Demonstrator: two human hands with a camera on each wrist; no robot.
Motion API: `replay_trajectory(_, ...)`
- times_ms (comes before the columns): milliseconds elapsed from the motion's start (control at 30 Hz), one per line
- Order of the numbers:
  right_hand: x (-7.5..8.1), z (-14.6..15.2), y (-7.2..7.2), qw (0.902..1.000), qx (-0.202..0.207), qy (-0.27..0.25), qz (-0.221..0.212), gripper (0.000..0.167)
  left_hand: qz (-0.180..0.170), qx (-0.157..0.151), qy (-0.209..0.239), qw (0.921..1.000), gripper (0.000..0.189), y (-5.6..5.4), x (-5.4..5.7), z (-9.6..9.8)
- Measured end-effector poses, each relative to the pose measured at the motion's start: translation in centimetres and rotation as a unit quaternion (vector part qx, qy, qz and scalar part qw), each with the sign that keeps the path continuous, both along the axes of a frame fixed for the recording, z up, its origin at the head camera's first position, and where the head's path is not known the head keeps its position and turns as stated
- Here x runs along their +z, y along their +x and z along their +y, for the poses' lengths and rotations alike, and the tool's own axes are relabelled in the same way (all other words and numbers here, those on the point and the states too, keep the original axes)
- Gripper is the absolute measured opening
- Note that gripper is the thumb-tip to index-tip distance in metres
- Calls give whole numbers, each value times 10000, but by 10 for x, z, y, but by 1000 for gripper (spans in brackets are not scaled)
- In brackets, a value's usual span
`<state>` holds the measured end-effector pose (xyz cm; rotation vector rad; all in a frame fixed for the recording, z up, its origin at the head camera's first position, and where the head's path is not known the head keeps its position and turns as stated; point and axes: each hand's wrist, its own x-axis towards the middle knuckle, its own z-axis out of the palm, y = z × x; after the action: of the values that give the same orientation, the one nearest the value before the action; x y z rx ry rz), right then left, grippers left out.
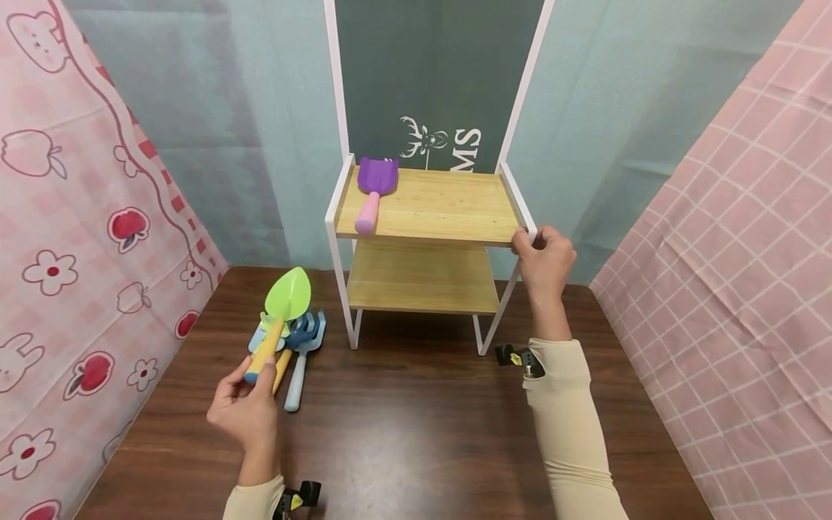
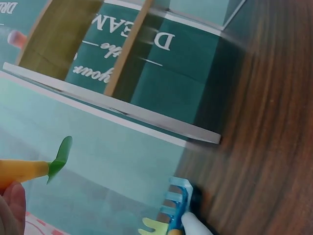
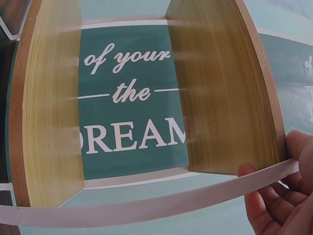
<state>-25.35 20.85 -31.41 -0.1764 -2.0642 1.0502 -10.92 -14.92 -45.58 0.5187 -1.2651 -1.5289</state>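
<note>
Pinching the green trowel (image 1: 279,321) in my left hand (image 1: 249,410), blade toward 1 o'clock in head view, I've got the shelf (image 1: 448,206) at the trowel's 2 o'clock, right hand (image 1: 548,266) gripping its 4 o'clock corner.

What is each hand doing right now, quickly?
Left hand: closed, holding the green-and-yellow trowel.
Right hand: closed, gripping the white shelf frame at its near right top corner.

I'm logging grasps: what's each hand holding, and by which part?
Left hand: green trowel, by the rear of its yellow handle. Right hand: shelf, by its white frame at the upper front right corner.
</note>
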Motion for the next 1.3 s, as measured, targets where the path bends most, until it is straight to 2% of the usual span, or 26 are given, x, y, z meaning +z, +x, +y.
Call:
replay_trajectory(267, -1, 0, 0, 10000, -33, 31, 57, 26, 352, 63, -119, 9993, 26, 0, 17, 4)
replay_trajectory(500, -3, 0, -1, 10000, -25, 4, 52, 27, 784, 114, -666, 9946, 27, -3, 30, 7)
replay_trajectory(567, -3, 0, -1, 10000, -28, 0, 67, 27, 890, 88, -528, 9946, 27, -6, 34, 9)
replay_trajectory(700, -4, 0, -1, 9999, -37, 11, 126, 26, 871, 187, -426, 9951, 26, -8, 46, 15)
replay_trajectory(867, -4, 0, -1, 9999, -45, -6, 141, 26, 882, 411, -509, 9939, 23, -5, 69, 27)
replay_trajectory(967, -4, 0, -1, 9999, -45, -24, 121, 26, 1105, 328, -438, 9924, 23, -4, 80, 33)
replay_trajectory(1200, -3, -1, 0, 10000, -32, -11, 54, 28, 1506, 148, -145, 9884, 26, -20, 77, 29)
replay_trajectory(1300, -4, 0, 0, 10000, -20, 12, 85, 28, 1706, 88, -60, 9853, 25, -22, 89, 35)
